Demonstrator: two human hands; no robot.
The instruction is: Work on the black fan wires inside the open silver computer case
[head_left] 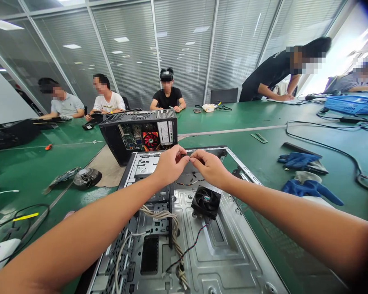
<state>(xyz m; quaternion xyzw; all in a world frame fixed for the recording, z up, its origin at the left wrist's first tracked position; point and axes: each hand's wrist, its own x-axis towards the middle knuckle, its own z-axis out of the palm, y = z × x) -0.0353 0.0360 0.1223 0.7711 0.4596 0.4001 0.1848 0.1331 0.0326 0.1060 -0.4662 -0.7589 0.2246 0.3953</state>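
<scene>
**Left Hand point(172, 162) and Right Hand point(207, 163) Hovering Over Open Computer Case point(236, 245)**

Above the far end of the metal shell, both hands are bending their fingers inward, thumbs and fingertips nearly closing in a pinch just beside each other; whether either is gripping anything small cannot be told. The case is lying on its side on a green table point(248, 118), directly below the forearms. Inside, a black fan point(206, 203) is resting on the metal floor, its dark twisted wire point(197, 241) trailing toward a beige cable bundle point(175, 228). Beyond, a second computer case point(138, 118) is standing with a red fan point(151, 141) showing. Blue gloves point(308, 189) are lying at right, while a person in black point(169, 98) is sitting opposite.
</scene>
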